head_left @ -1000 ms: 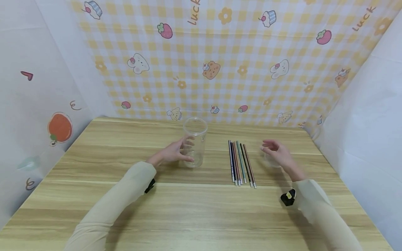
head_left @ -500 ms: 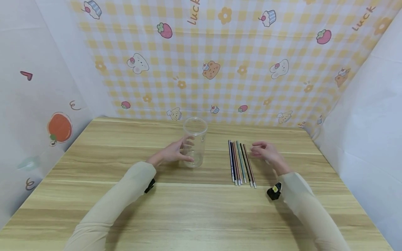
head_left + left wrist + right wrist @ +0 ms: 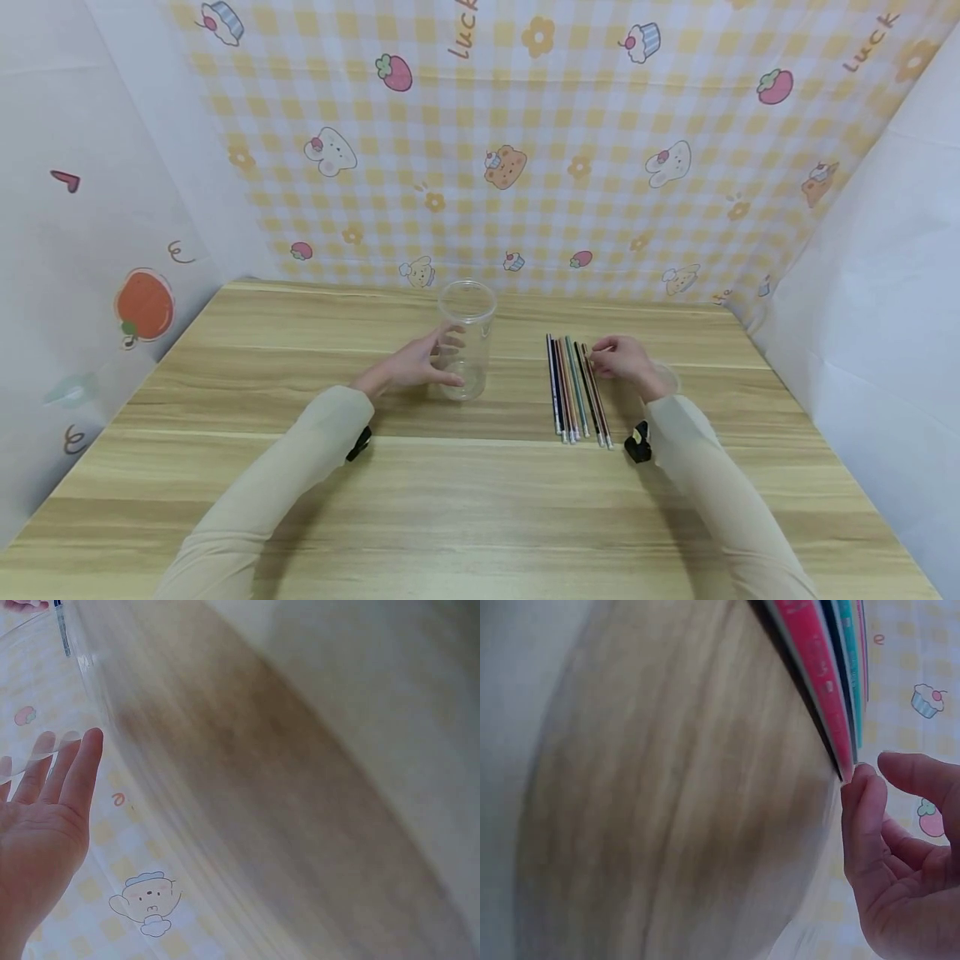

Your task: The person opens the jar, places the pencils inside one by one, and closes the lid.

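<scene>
A tall clear plastic cup (image 3: 467, 350) stands upright left of the pencils. My left hand (image 3: 408, 364) holds it low from the left side, thumb in front and fingers seen through its wall. In the left wrist view the left hand (image 3: 49, 817) shows its palm and long fingers. Several pencils (image 3: 576, 390) lie side by side, eraser ends toward me. My right hand (image 3: 622, 360) is at the rightmost pencils, near their far ends. In the right wrist view the fingertips (image 3: 864, 771) meet the end of a pink pencil (image 3: 821, 667), with the thumb apart from it.
A clear round lid-like piece (image 3: 667, 377) lies on the wooden table (image 3: 465, 508), partly hidden behind my right wrist. A checked cloth (image 3: 480, 192) hangs along the back edge, and white sheets (image 3: 877, 250) stand at both sides.
My right hand has moved left from over the clear round piece to the rightmost pencils, uncovering part of that piece. My left hand and the cup have stayed in place.
</scene>
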Demonstrator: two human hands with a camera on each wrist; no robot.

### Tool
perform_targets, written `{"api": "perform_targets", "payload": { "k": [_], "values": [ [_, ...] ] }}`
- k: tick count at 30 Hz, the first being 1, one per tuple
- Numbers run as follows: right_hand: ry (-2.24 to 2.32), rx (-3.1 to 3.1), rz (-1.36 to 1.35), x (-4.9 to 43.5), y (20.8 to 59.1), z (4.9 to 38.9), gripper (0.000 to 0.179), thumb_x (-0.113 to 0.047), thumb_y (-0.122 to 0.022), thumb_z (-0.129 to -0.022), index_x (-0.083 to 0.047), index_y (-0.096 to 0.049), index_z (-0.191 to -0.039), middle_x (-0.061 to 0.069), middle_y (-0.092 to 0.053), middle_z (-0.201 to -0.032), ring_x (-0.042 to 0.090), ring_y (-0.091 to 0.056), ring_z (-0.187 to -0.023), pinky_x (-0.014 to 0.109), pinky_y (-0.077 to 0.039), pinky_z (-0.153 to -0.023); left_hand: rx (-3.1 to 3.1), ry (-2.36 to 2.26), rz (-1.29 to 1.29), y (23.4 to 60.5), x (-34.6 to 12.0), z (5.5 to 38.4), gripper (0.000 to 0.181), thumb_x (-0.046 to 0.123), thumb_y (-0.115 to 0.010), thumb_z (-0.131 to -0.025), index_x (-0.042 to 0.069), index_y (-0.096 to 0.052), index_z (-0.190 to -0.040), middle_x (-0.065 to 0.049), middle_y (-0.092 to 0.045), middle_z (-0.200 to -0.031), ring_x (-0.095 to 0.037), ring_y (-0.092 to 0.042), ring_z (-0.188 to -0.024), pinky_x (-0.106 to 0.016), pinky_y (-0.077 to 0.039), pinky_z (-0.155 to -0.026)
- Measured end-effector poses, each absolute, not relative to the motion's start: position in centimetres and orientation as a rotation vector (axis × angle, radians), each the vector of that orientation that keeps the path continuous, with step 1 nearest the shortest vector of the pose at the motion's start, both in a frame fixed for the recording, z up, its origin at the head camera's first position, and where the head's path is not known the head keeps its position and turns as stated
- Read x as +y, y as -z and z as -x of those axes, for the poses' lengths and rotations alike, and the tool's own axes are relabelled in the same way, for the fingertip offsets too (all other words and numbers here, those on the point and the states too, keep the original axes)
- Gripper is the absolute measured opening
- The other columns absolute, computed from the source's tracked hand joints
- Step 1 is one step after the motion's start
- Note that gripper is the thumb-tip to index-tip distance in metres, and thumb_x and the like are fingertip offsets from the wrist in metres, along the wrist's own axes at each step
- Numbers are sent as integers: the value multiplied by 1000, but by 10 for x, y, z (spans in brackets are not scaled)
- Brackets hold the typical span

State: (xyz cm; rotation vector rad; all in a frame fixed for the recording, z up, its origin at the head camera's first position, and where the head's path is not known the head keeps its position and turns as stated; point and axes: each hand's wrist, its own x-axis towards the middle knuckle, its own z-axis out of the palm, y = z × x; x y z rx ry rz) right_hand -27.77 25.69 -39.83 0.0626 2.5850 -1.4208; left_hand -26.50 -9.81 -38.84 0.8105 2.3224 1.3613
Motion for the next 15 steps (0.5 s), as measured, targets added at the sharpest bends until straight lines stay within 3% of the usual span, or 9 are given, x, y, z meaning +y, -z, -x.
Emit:
{"api": "perform_targets", "payload": {
  "k": [8, 15],
  "values": [
    [1267, 2638, -88, 255, 402, 284, 23, -6, -60, -83, 8, -50, -98, 13, -58, -79, 14, -56, -58, 24, -51, -54, 2359, -1355, -811, 403, -99, 275, 77, 18, -75, -71, 19, -26, -131, -15, -40, -128, -28, -39, -116, -43, -32, -96],
    [1211, 2614, -77, 256, 399, 284, 26, -9, -59, -84, 7, -47, -101, 14, -57, -85, 15, -55, -61, 25, -51, -57, 2369, -1344, -825, 402, -99, 274, 77, 20, -75, -70, 19, -26, -130, -15, -41, -127, -28, -39, -116, -43, -33, -95]
  ]
}}
